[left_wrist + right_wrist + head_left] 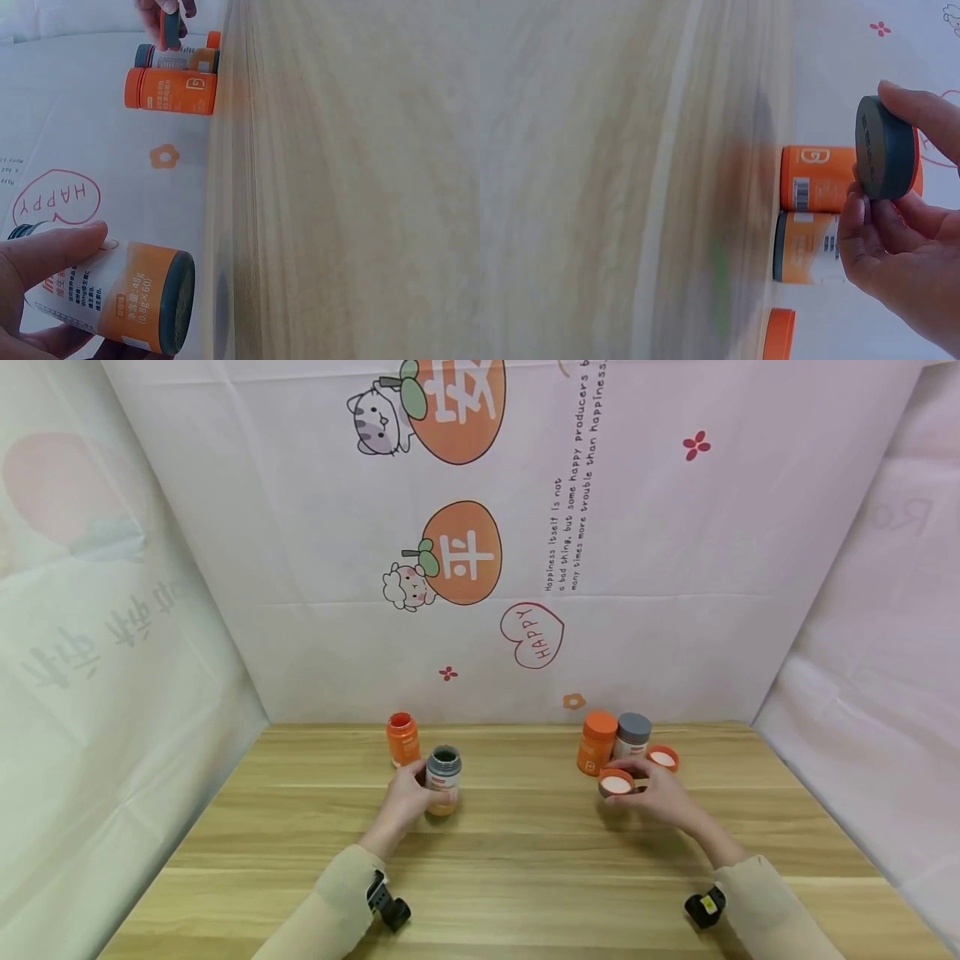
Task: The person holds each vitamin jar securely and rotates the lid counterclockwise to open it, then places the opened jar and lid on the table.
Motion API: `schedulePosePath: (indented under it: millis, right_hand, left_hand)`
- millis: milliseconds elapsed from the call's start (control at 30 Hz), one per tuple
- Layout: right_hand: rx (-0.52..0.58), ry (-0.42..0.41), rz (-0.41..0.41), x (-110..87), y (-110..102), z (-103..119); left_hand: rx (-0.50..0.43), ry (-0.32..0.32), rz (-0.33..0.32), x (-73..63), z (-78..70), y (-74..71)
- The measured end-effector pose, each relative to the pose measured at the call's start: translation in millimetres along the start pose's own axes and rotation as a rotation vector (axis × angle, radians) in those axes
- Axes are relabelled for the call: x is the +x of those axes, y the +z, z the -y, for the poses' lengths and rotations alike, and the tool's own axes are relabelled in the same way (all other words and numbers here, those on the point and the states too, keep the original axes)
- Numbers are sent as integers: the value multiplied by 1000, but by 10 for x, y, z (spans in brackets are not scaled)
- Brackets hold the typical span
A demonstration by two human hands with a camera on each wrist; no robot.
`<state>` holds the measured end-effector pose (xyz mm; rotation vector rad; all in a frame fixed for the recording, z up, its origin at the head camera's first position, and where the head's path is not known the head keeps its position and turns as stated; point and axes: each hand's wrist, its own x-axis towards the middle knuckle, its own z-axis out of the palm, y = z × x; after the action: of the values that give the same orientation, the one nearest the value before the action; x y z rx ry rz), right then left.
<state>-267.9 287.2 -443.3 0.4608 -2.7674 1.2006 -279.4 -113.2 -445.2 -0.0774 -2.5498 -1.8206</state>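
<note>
My left hand (403, 800) grips an uncapped bottle (443, 783) with a dark grey threaded neck and a white-and-orange label. In the left wrist view the thumb lies across that bottle's label (139, 289), and its dark base faces the camera. My right hand (663, 795) pinches a dark grey lid (877, 150) with an orange rim between thumb and fingers. Its white inside (617, 785) faces up in the head view. Just behind the left hand stands an open orange bottle (403, 742) without its lid.
Behind the right hand, a capped orange bottle (597, 745) stands beside a grey-capped bottle (633, 732). To their right an orange lid (664, 758) lies with its white inside up. A printed white cloth (660, 568) rises along the back edge of the wooden table (517, 877).
</note>
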Motion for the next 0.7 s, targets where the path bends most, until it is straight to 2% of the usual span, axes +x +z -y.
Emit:
schedulePosePath:
  millis: [200,700]
  right_hand:
    - [-30,-16,-18,-22,-49,-80]
    - [-135,36,-31,-38,-166,-232]
  left_hand:
    - [-8,-16,-6,7,15,-14]
    - [-7,-77,-48,24,56,-114]
